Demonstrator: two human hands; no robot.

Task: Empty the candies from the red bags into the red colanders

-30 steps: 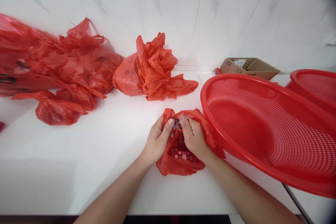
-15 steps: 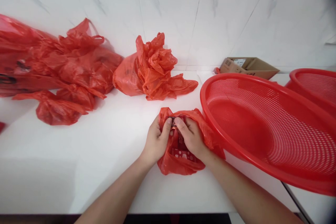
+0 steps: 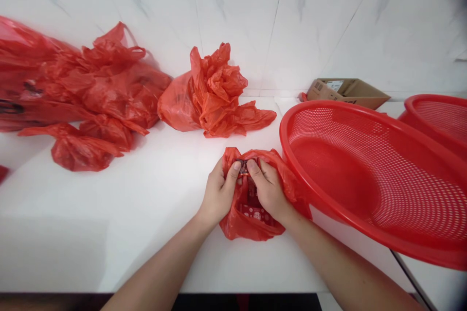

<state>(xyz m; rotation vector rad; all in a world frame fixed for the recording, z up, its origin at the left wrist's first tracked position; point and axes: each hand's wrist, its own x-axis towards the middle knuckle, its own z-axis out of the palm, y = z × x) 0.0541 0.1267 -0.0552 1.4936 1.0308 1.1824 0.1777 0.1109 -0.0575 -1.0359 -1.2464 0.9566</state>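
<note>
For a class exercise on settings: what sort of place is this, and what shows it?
Probably an indoor work area, though whether home or shop I cannot tell. The white table against a marble-patterned wall, red plastic carrier bags and a perforated red plastic basket suggest it.

"What carries everything in front of you?"

"A white table (image 3: 146,257). I see a dark gap (image 3: 410,279) at its near right."

"What lies closest to you?"

"An open red bag (image 3: 250,234), near the middle, right before me."

"And on your left?"

"Far left I have a heap of red bags (image 3: 109,82), a small bundled bag (image 3: 82,155) on its near side. A crumpled red bag (image 3: 219,107) sits just beside the heap, far and central."

"Your right?"

"A big red basket (image 3: 335,175), a second basket (image 3: 445,112) partly behind it, and a cardboard box (image 3: 359,90) at the far side."
</note>
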